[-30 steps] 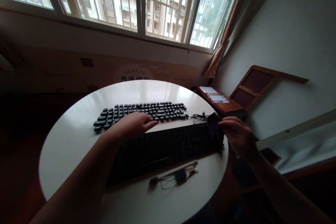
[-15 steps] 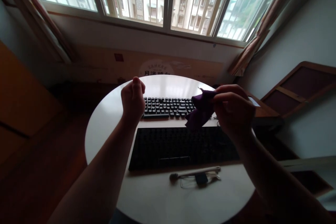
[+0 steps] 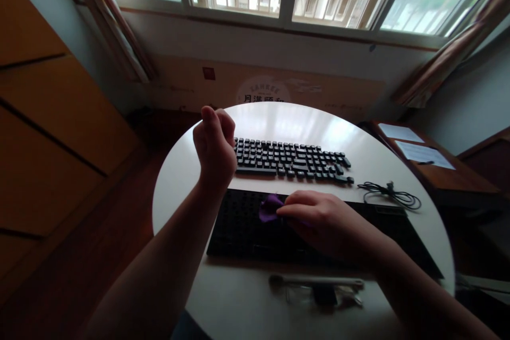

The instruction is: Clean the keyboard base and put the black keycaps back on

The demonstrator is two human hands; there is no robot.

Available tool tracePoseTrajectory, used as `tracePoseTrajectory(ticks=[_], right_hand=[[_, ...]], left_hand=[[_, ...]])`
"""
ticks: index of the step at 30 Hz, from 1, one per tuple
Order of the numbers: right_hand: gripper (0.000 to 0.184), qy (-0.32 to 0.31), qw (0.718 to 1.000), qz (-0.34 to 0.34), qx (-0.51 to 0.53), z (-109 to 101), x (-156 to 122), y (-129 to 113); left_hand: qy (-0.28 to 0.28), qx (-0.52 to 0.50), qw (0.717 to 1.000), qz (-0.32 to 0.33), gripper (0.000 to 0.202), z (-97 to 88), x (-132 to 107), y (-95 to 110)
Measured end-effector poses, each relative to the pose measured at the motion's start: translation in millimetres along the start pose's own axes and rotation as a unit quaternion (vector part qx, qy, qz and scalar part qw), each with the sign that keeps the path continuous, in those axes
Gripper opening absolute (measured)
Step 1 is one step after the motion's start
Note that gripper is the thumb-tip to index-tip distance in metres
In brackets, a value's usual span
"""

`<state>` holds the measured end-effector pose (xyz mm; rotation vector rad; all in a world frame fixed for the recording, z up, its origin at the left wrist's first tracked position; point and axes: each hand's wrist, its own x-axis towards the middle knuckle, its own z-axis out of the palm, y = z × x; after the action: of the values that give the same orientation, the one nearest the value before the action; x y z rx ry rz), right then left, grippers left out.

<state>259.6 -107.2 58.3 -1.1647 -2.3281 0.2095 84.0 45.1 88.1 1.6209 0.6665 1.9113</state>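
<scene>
My right hand (image 3: 319, 215) pinches a purple cloth (image 3: 270, 208) over the black keyboard base (image 3: 243, 228), whose keycaps are off. Whether the cloth presses on the base I cannot tell. Raised at the left, my left hand (image 3: 215, 143) is closed in a fist, and what it holds, if anything, is hidden. Behind the base lie the loose black keycaps (image 3: 292, 159), set out in keyboard order, with the fist covering their left end.
In front of the base lie a small brush (image 3: 314, 280) and a dark square piece (image 3: 324, 295) with thin wire, all blurred. A coiled black cable (image 3: 392, 195) rests at the right of the round white table (image 3: 171, 196). Papers (image 3: 424, 154) lie on a wooden surface beyond.
My right hand has come down and left with the purple cloth, from above the keycaps to the keyboard base. My left hand stays a fist. The view has shifted, showing more at the right.
</scene>
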Motion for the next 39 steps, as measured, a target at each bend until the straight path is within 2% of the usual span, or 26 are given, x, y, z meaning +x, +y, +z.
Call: tracePoseTrajectory(ticks=[2,4,8,12,18,20,23,26,30,33,36,39], right_hand=[[0.021,-0.075,0.997,0.006,-0.018,1,0,2],[0.023,-0.098,0.995,0.014,-0.026,2,-1,5],[0.036,-0.116,0.993,0.012,-0.018,-1,-6,6],[0.049,-0.129,0.992,0.003,-0.019,-4,-8,3],[0.046,-0.120,0.992,0.021,-0.022,0,-6,6],[0.042,-0.083,0.996,0.015,-0.010,-1,-6,6],[0.031,0.040,0.999,0.009,-0.001,-4,-7,6],[0.021,0.176,0.984,0.012,-0.009,-7,-7,5],[0.015,0.295,0.954,0.045,-0.014,-5,-8,9],[0.010,0.338,0.938,0.078,0.005,-1,-8,13],[0.008,0.358,0.928,0.098,0.029,2,-7,18],[0.009,0.359,0.926,0.105,0.052,3,-6,21]], left_hand=[[0.000,-0.006,1.000,0.000,0.062,0.1,0,-2],[-0.009,0.001,1.000,-0.008,0.063,0.9,-1,-4],[-0.026,0.041,0.998,-0.027,0.063,2.8,-6,-4],[-0.028,0.063,0.997,-0.019,0.062,3.8,-10,-5],[-0.032,-0.003,0.999,0.020,0.061,4.4,-7,-11],[-0.059,-0.017,0.998,0.032,0.061,3.1,-4,-13],[-0.184,-0.007,0.982,0.048,0.059,-0.3,-3,-11],[-0.332,0.027,0.941,0.064,0.049,-1.8,-6,-3],[-0.459,0.058,0.883,0.080,0.031,4.0,-14,10],[-0.490,0.070,0.864,0.089,0.026,11.0,-21,16],[-0.459,0.029,0.886,0.058,0.017,16.0,-25,19],[-0.418,-0.056,0.906,-0.035,0.018,17.7,-27,22]])
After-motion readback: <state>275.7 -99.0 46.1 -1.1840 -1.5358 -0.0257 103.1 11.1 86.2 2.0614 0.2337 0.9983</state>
